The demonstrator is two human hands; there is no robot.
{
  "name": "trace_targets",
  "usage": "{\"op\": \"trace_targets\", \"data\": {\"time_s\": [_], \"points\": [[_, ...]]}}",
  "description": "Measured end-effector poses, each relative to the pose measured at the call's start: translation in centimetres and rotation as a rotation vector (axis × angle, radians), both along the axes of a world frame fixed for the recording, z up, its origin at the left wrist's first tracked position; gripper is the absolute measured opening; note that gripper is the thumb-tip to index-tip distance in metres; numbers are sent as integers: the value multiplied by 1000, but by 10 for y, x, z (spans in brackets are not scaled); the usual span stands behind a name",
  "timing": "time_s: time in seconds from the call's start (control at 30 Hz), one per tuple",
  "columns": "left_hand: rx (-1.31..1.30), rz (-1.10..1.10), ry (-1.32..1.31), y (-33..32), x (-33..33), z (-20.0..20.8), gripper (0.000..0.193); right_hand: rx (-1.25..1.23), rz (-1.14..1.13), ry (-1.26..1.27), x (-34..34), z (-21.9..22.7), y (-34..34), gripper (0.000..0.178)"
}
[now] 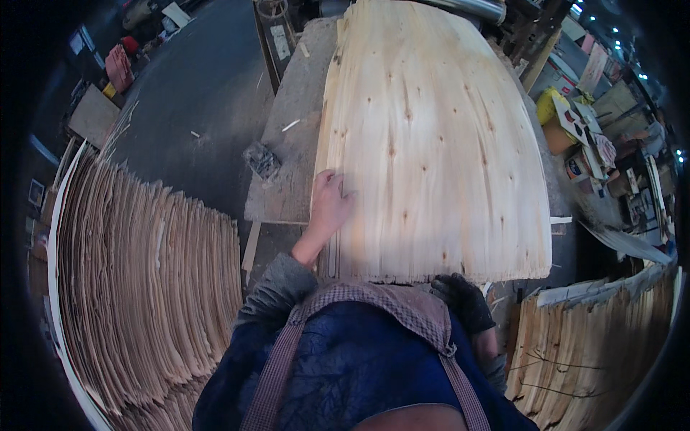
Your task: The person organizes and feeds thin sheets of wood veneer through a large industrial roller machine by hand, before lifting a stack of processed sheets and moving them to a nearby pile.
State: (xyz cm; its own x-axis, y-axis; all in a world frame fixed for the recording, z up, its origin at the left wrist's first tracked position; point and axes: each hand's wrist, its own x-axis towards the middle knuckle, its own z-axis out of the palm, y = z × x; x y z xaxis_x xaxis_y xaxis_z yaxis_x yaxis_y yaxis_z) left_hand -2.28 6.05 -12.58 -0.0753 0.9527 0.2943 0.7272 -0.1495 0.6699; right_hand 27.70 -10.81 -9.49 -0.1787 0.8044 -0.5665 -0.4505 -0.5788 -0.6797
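A tall stack of pale wood veneer sheets (pixel 431 158), marked with knots and brown streaks, lies lengthwise in front of me. At its left edge, my bare left hand (pixel 330 205) rests over the sheets, fingers bent and the thumb apart, with nothing visible in it. My right hand (pixel 463 300) wears a dark glove. It is at the near edge of the stack, right of my apron, with its fingers closed over the edge of the top veneer. The underside of that hand is hidden.
Upright bundles of veneer stand at my left (pixel 151 266) and right (pixel 589 352). A worn bench (pixel 287 158) under the stack carries a dark block (pixel 261 161) and splinters. A metal roller (pixel 471 7) lies beyond the far end. Clutter and a yellow bag (pixel 550 104) are at the right.
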Motion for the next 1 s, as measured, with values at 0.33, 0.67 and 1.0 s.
{"op": "trace_targets", "data": {"time_s": [0.33,0.67,1.0], "points": [[-252,-134,-1287,-5,19,72,40,-76,-61,45,17,-14,2,51],[-179,-120,-1404,31,11,108,50,235,-598,14,37,35,66,41],[-213,155,-998,81,-9,49,44,427,-522,227,13,23,299,17]]}}
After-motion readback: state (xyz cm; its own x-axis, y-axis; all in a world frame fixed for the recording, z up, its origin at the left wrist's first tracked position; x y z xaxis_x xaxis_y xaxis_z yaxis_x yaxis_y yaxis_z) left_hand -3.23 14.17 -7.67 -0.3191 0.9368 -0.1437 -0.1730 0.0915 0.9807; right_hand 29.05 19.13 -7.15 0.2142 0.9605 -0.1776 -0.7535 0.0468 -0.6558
